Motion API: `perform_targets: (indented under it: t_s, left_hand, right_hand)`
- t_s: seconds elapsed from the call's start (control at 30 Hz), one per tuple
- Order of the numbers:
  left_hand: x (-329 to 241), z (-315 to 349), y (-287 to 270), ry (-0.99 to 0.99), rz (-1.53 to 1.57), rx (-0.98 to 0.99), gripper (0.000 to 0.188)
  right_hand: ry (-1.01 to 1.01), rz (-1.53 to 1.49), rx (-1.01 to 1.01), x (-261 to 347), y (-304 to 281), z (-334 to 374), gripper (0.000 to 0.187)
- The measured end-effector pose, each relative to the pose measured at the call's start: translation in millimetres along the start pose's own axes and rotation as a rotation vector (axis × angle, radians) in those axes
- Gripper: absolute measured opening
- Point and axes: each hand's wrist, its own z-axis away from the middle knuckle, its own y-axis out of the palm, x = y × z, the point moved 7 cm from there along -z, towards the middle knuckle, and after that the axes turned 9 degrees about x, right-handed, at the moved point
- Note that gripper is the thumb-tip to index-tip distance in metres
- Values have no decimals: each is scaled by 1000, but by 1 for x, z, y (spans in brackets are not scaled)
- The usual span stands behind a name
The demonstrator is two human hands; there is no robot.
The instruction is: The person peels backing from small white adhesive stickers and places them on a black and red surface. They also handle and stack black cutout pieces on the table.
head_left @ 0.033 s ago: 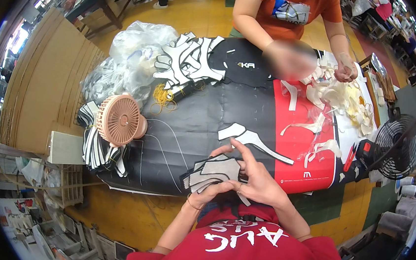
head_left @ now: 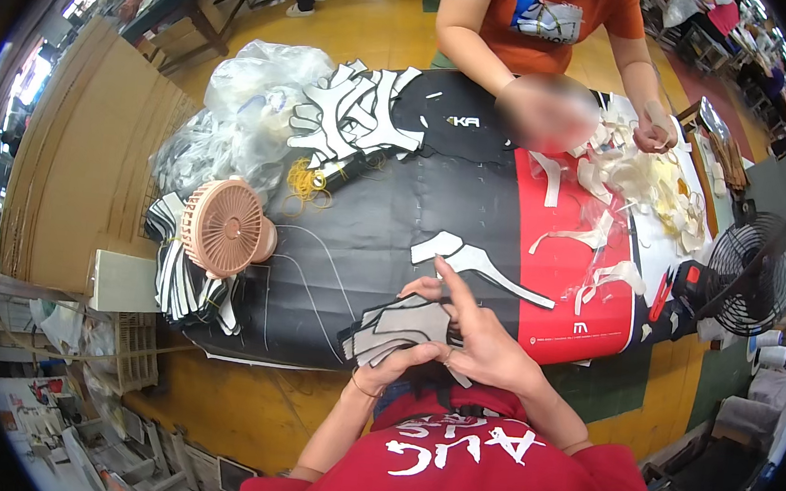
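A fanned stack of grey cut pieces with black edges (head_left: 400,328) is held at the near edge of the table. My left hand (head_left: 394,365) is closed round its lower side, thumb across the front. At the stack's right edge, my right hand (head_left: 488,338) grips with some fingers bent behind the pieces, while its index finger stretches up and away. Just beyond that fingertip, a white cut piece with a black border (head_left: 485,261) lies on the black sheet, a shorter white piece (head_left: 434,247) at its left end.
A pink fan (head_left: 226,228) stands at left by a bundle of striped cut pieces (head_left: 180,278). Farther back are clear plastic bags (head_left: 261,94), piled white pieces (head_left: 357,116) and yellow rubber bands (head_left: 307,185). Across the table, a person in orange (head_left: 561,36) handles pale scraps (head_left: 677,200).
My right hand's fingers have shifted slightly at the stack's edge. The stack stays in my hands, and the pieces on the table have not moved.
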Motion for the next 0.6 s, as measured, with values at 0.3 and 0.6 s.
perform_targets:
  t_s: [0.3,0.6]
  left_hand:
    - [6,18,-12,40,95,-165,27]
    - [-4,21,-45,37,131,-374,44]
  right_hand:
    - [68,338,111,-6,-4,-3,119]
    - [481,784,-467,-63,-71,-5,44]
